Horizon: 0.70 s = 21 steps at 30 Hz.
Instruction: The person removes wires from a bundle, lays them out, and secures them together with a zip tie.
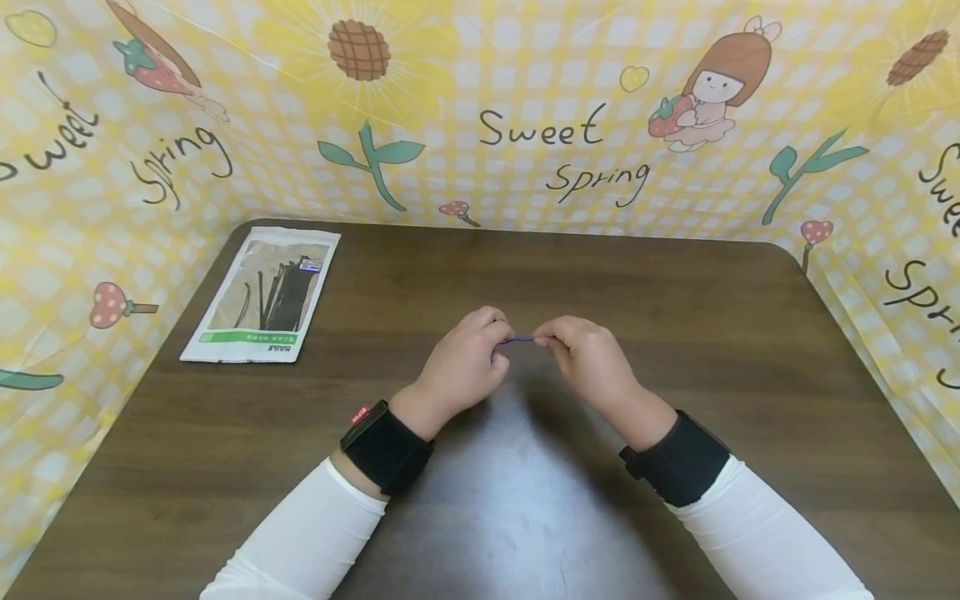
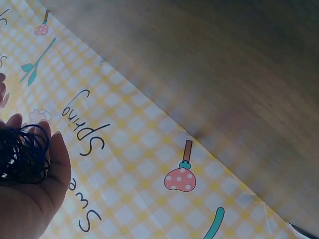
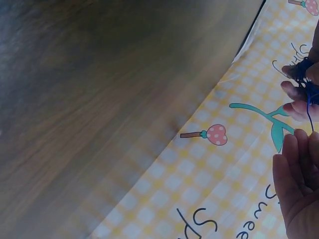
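My left hand (image 1: 463, 360) holds a loose tangled bundle of thin dark blue cord (image 2: 22, 154) in its curled fingers, seen best in the left wrist view. From the bundle a single strand (image 1: 519, 339) stretches across the short gap to my right hand (image 1: 594, 360). The right fingertips pinch that strand's end. In the right wrist view the strand (image 3: 310, 117) runs from the bundle down to the right hand (image 3: 301, 191). Both hands are above the middle of the table; in the head view the left fingers hide most of the bundle.
A white packet (image 1: 315, 250) with a clear window lies at the table's back left, with long thin black strips inside. The brown wooden table (image 1: 675, 292) is bordered by a yellow checked cloth (image 1: 510, 67) at the back and sides. Each wrist wears a black band.
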### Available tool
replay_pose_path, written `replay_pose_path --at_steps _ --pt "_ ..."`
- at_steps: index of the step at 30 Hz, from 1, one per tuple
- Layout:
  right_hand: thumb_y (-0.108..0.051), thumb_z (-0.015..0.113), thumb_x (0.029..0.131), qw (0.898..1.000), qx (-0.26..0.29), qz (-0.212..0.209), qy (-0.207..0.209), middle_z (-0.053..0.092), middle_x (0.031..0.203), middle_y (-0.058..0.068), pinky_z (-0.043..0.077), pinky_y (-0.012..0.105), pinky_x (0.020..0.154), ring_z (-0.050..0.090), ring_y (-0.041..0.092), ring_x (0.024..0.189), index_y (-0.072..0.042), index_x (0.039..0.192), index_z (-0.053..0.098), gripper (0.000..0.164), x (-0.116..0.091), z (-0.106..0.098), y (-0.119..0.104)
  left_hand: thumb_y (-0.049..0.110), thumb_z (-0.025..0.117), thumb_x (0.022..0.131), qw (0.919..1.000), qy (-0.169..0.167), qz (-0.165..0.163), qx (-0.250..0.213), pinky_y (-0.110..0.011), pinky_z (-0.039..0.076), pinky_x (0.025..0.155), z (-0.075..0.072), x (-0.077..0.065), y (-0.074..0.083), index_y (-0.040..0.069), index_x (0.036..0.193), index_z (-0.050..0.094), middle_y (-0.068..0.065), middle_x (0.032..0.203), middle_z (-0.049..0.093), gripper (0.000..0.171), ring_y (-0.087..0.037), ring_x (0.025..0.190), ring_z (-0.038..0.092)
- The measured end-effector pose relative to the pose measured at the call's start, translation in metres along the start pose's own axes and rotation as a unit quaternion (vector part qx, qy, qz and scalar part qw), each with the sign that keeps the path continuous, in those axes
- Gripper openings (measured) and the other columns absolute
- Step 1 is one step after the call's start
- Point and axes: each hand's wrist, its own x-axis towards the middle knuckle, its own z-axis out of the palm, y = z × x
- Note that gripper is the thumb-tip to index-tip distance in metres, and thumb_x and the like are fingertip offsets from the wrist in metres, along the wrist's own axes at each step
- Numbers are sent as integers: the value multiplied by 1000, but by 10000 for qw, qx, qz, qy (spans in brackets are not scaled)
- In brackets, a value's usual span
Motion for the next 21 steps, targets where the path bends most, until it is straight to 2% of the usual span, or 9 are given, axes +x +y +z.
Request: replay_pose_path --at_steps 5,9,13,16,21 --pt "-3 67 88 9998 -47 188 -82 69 91 11 55 36 72 67 26 85 -1 93 69 6 -1 -1 4 -5 57 76 9999 29 -125 90 -32 50 69 1 -2 -1 5 99 68 -5 95 58 27 -19 84 56" --pt "-4 66 89 9996 -109 229 -157 69 91 11 55 36 71 67 26 85 -1 92 68 5 -1 -2 6 1 63 83 9997 21 -126 195 -30 48 66 3 -2 -3 5 94 68 -4 89 56 13 -17 77 52" --pt "-4 66 89 9992 -172 283 -210 69 90 11 55 35 71 67 25 85 -1 92 68 5 -1 -2 6 9 66 89 9995 -26 -154 266 -31 49 70 5 -3 -5 6 92 68 -4 88 58 4 -17 79 54" --pt "-4 65 89 9989 -215 327 -264 69 91 11 55 36 72 67 26 85 -1 92 68 5 -2 -2 8 6 63 90 9994 -105 -214 237 -32 51 74 6 -3 -6 5 93 69 -6 93 60 7 -19 84 58" --pt "-3 65 90 9984 -177 448 -309 69 92 13 55 38 74 67 27 87 0 92 67 5 -4 -1 14 -4 53 88 9993 -170 -325 33 -32 52 75 6 -6 -9 2 100 69 -10 105 59 21 -22 90 61"
